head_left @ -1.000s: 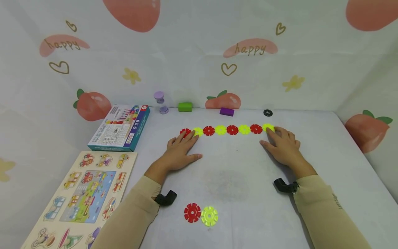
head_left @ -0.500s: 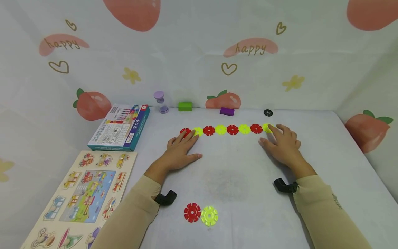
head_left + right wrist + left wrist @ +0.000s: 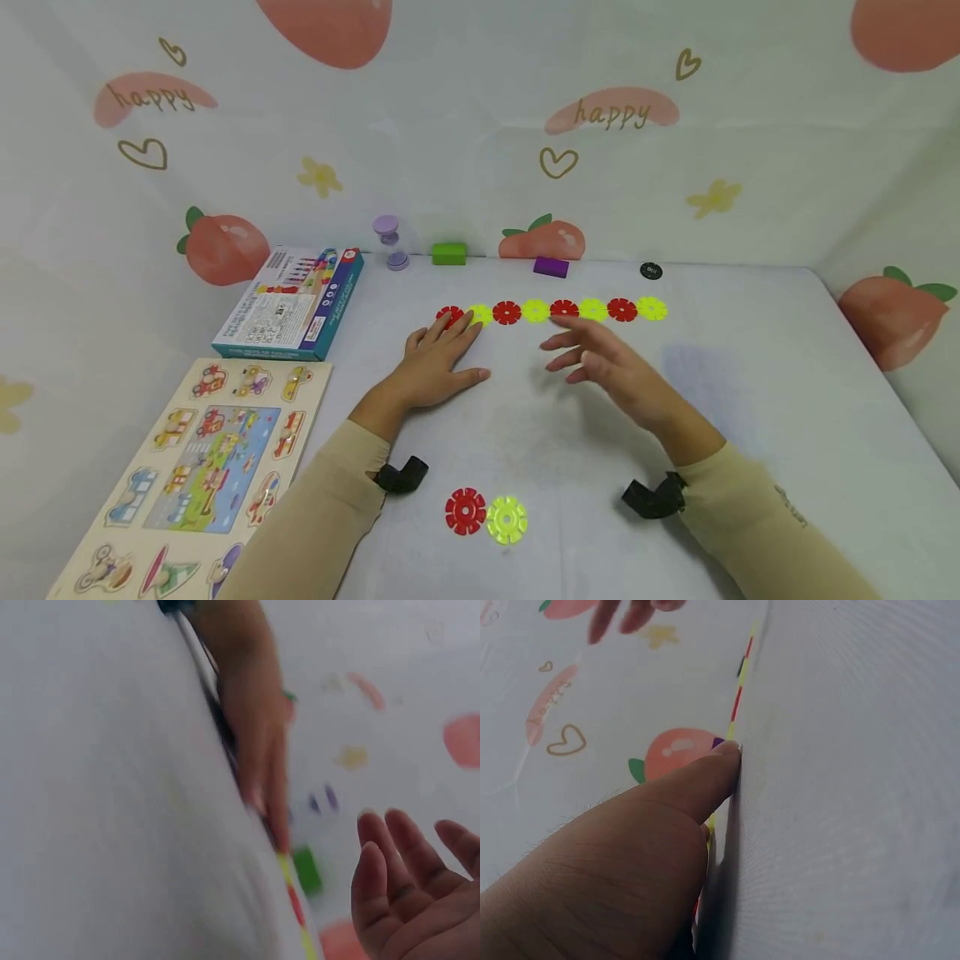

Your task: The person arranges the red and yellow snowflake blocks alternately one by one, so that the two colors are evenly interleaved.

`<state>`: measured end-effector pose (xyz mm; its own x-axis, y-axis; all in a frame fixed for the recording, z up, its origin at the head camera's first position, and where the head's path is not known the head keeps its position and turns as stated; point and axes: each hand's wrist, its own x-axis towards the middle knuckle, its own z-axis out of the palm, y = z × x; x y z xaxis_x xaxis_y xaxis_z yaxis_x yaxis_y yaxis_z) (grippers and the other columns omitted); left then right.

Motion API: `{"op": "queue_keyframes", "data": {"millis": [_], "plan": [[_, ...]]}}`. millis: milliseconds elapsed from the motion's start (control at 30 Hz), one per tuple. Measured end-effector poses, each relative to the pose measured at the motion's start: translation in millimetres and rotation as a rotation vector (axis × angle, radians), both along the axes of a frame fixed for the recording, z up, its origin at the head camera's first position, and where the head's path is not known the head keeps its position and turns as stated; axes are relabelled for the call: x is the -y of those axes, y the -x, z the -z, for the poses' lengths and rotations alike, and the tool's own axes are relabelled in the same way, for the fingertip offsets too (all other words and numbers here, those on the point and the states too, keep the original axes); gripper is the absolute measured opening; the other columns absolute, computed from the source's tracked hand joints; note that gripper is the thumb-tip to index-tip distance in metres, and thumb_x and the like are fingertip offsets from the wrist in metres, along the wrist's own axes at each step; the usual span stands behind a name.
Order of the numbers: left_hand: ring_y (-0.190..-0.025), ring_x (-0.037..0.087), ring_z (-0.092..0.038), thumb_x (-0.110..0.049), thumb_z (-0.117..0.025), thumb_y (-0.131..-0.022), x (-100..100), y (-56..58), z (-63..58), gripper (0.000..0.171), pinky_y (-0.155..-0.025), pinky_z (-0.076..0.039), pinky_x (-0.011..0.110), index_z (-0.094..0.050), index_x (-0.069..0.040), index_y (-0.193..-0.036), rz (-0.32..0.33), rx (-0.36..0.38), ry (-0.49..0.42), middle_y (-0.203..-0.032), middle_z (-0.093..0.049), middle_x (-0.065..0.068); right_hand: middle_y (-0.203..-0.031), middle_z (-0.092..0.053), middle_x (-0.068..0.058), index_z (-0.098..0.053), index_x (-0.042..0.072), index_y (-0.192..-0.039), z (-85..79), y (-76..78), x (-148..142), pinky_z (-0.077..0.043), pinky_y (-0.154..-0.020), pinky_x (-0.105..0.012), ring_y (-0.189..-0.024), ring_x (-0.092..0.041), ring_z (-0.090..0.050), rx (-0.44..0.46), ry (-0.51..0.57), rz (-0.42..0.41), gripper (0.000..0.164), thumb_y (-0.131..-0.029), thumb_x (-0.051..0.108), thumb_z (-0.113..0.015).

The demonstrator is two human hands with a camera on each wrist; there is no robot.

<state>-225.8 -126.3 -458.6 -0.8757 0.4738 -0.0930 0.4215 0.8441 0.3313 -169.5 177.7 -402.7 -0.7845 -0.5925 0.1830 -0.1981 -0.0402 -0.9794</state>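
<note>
Flat notched plastic discs, alternately red (image 3: 507, 312) and yellow-green (image 3: 652, 308), lie edge to edge in a row across the far part of the table. My left hand (image 3: 435, 371) rests palm down at the row's left end, its fingertips over the leftmost red disc (image 3: 449, 316) and the yellow one (image 3: 481, 314) beside it. Raised off the table, my right hand (image 3: 611, 371) holds nothing; its loosely bent fingers are just in front of the row's middle. The right wrist view shows those fingers (image 3: 409, 855) apart, with nothing between them.
Nearer the front lie another red disc (image 3: 466, 511) and a yellow-green disc (image 3: 507, 520). At left are a box (image 3: 288, 304) and a wooden vehicle puzzle board (image 3: 202, 467). Along the back stand an hourglass (image 3: 391, 243), a green block (image 3: 449, 254), a purple block (image 3: 551, 267) and a black round piece (image 3: 651, 271).
My right hand has left the yellow disc at the row's right end and moved left, lifted off the table. The left hand and the discs have stayed put.
</note>
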Motion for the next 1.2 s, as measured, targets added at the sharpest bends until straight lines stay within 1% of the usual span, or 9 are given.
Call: {"op": "queue_keyframes", "data": {"millis": [100,233,400,533,633,767,933,1033,1200], "plan": [[-0.144,0.026,0.003,-0.076,-0.043,-0.082,0,0.7,0.0,0.087,-0.107,-0.004,0.057,-0.019,-0.032,-0.153,0.002,-0.005,0.004,-0.159,-0.007,-0.007,-0.133,-0.046,-0.023,-0.031,0.012,-0.148,8.0,-17.0,30,-0.044,-0.088,-0.056,-0.114,-0.046,-0.049,0.041,0.017,-0.142,0.054,-0.098,0.018,-0.049],[-0.144,0.025,0.003,-0.075,-0.043,-0.083,0,1.1,0.6,0.086,-0.107,-0.004,0.057,-0.019,-0.032,-0.153,0.008,-0.013,0.004,-0.159,-0.008,-0.006,-0.132,-0.051,-0.011,-0.035,0.017,-0.147,23.5,-42.3,65,-0.044,-0.093,-0.047,-0.117,-0.032,-0.050,0.040,-0.134,-0.264,0.062,-0.093,0.032,-0.062],[-0.144,0.025,0.003,-0.074,-0.043,-0.083,-1,1.1,0.7,0.086,-0.107,-0.004,0.057,-0.019,-0.031,-0.154,0.018,-0.019,0.002,-0.159,-0.008,-0.006,-0.127,-0.051,0.011,-0.048,0.024,-0.139,37.7,-67.9,89,-0.037,-0.098,-0.034,-0.118,-0.008,-0.043,-0.236,-0.483,-0.281,0.065,-0.083,0.050,-0.069],[-0.144,0.026,0.002,-0.074,-0.042,-0.084,-1,0.8,-0.2,0.085,-0.107,-0.004,0.057,-0.020,-0.030,-0.154,0.017,-0.018,0.001,-0.159,-0.008,-0.005,-0.118,-0.048,0.016,-0.060,0.028,-0.125,41.2,-77.0,97,-0.037,-0.091,-0.031,-0.111,-0.004,-0.039,-0.400,-0.631,-0.222,0.047,-0.082,0.044,-0.073],[-0.144,0.026,0.002,-0.073,-0.042,-0.085,-1,0.4,0.1,0.084,-0.107,-0.005,0.056,-0.020,-0.030,-0.154,0.014,-0.017,0.000,-0.159,-0.008,-0.005,-0.110,-0.050,0.018,-0.062,0.030,-0.112,40.6,-77.6,99,-0.038,-0.088,-0.029,-0.105,-0.003,-0.042,-0.371,-0.607,-0.197,0.030,-0.084,0.030,-0.075],[-0.144,0.026,0.002,-0.074,-0.043,-0.084,0,-0.2,0.4,0.085,-0.107,-0.005,0.056,-0.021,-0.030,-0.154,0.009,-0.017,-0.001,-0.159,-0.009,-0.006,-0.101,-0.056,0.018,-0.061,0.026,-0.103,38.1,-73.6,97,-0.043,-0.084,-0.025,-0.096,-0.003,-0.050,-0.263,-0.496,-0.190,0.019,-0.088,0.021,-0.071],[-0.144,0.025,0.002,-0.074,-0.043,-0.083,1,0.0,-0.1,0.086,-0.107,-0.005,0.057,-0.020,-0.031,-0.154,0.007,-0.019,0.006,-0.159,-0.008,-0.006,-0.107,-0.051,0.017,-0.063,0.028,-0.112,37.3,-71.9,93,-0.040,-0.086,-0.024,-0.103,-0.003,-0.044,-0.358,-0.635,-0.248,0.038,-0.079,0.041,-0.077],[-0.144,0.025,0.002,-0.075,-0.042,-0.083,1,0.2,0.3,0.086,-0.107,-0.005,0.057,-0.019,-0.031,-0.154,0.008,-0.018,0.006,-0.159,-0.008,-0.006,-0.104,-0.050,0.020,-0.060,0.031,-0.110,36.3,-71.7,93,-0.039,-0.084,-0.024,-0.100,-0.001,-0.043,-0.379,-0.683,-0.275,0.038,-0.078,0.041,-0.079],[-0.144,0.026,0.003,-0.074,-0.043,-0.083,1,0.3,0.3,0.085,-0.107,-0.004,0.056,-0.020,-0.031,-0.153,0.008,-0.009,-0.007,-0.159,-0.008,-0.006,-0.092,-0.059,0.017,-0.058,0.028,-0.103,30.3,-65.4,87,-0.047,-0.073,-0.023,-0.082,-0.004,-0.054,-0.161,-0.510,-0.252,0.022,-0.087,0.025,-0.073]]}}
